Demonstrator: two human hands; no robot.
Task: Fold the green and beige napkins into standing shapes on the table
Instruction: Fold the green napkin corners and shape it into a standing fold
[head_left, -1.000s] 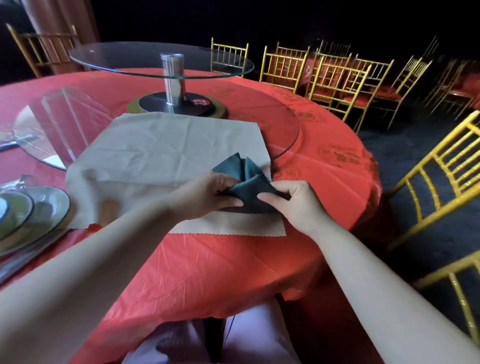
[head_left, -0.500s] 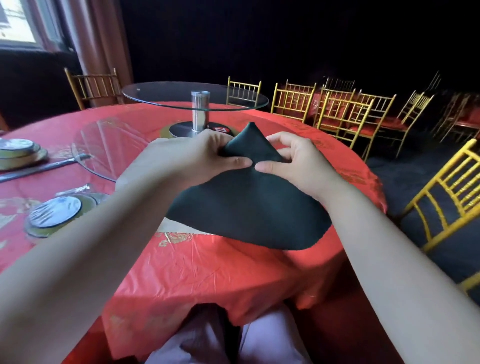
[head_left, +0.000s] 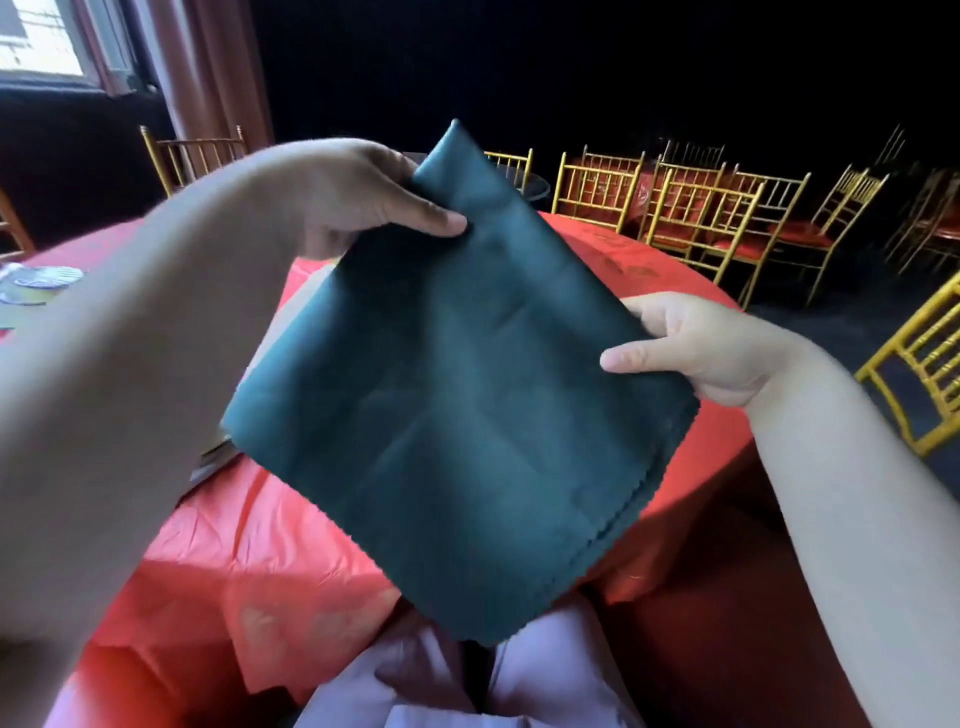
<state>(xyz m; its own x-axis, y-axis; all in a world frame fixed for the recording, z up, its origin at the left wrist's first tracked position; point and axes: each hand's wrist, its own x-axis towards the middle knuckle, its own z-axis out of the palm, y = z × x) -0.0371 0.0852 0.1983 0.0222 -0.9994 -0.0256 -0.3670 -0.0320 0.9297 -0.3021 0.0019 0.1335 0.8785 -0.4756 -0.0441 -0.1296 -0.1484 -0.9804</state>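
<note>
The dark green napkin (head_left: 457, 395) hangs spread out in the air above the near edge of the table, one corner pointing up. My left hand (head_left: 363, 197) pinches its upper edge near that top corner. My right hand (head_left: 696, 348) grips its right corner, thumb on the front. The cloth hides most of the table behind it. The beige napkin (head_left: 298, 291) shows only as a thin pale sliver between my left forearm and the green cloth.
The round table wears a red cloth (head_left: 249, 545). Plates (head_left: 39, 283) sit at the far left. Gold chairs (head_left: 701, 218) with red seats stand behind the table and at the right (head_left: 914, 358). My lap in pale trousers (head_left: 452, 686) is below.
The green napkin went from a small folded shape on the beige napkin to an open sheet lifted in the air. My hands moved apart, the right one sliding down to the right corner.
</note>
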